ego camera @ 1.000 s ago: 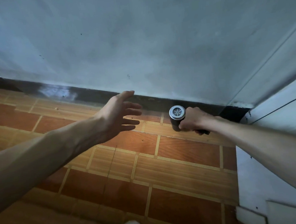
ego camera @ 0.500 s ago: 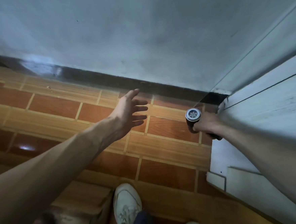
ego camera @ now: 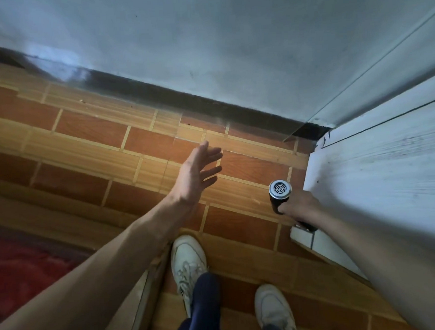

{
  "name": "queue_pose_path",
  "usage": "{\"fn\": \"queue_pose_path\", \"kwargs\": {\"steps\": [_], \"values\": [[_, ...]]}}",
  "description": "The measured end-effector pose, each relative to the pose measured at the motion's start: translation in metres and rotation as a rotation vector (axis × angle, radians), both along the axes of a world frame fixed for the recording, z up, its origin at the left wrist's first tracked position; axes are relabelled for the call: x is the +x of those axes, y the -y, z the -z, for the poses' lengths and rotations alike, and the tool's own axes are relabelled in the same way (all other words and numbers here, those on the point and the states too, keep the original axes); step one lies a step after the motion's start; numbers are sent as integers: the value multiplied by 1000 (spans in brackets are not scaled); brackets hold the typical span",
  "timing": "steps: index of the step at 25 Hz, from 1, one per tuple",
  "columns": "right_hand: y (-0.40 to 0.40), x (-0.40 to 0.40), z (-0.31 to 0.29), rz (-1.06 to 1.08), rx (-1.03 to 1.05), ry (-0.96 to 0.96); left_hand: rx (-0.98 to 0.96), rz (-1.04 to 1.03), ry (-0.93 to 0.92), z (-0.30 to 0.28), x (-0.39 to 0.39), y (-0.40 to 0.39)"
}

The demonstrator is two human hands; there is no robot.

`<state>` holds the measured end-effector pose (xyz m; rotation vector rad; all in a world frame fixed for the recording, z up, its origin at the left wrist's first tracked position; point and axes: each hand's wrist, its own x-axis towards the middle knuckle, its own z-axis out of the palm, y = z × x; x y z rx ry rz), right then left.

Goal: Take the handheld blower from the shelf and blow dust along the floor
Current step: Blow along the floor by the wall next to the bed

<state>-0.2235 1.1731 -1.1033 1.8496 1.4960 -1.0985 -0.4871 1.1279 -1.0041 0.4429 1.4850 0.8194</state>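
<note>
A small black handheld blower with a silver ring and a round grille faces up toward me, low over the brown tiled floor. My right hand is wrapped around its black body, and the far end of the blower is hidden below my wrist. My left hand hovers over the tiles to the left of the blower, fingers spread and holding nothing.
A grey wall with a dark skirting strip runs across the back. A white panel or door stands at the right. My white shoes stand on the tiles below. A red rug lies at the left.
The view has tilted down and back, so my shoes and legs now show. Both hands have drawn nearer to me, and the blower has moved right along the white panel.
</note>
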Motion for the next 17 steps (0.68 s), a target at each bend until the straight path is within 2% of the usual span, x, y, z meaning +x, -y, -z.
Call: {"fn": "queue_pose_path", "kwargs": {"steps": [3,6,10,17], "values": [[12,-20,-29,80,68,-42,63,-86,-1,-26,-7,20],[24,-44,-70,279,179,-199,116,-174,-9,-60,-13,36],[40,-79,-127,459,207,-342,224,-230,-54,-107,-18,57],[47,-122,-247,442,306,-555,299,-416,-98,-197,-26,88]]}}
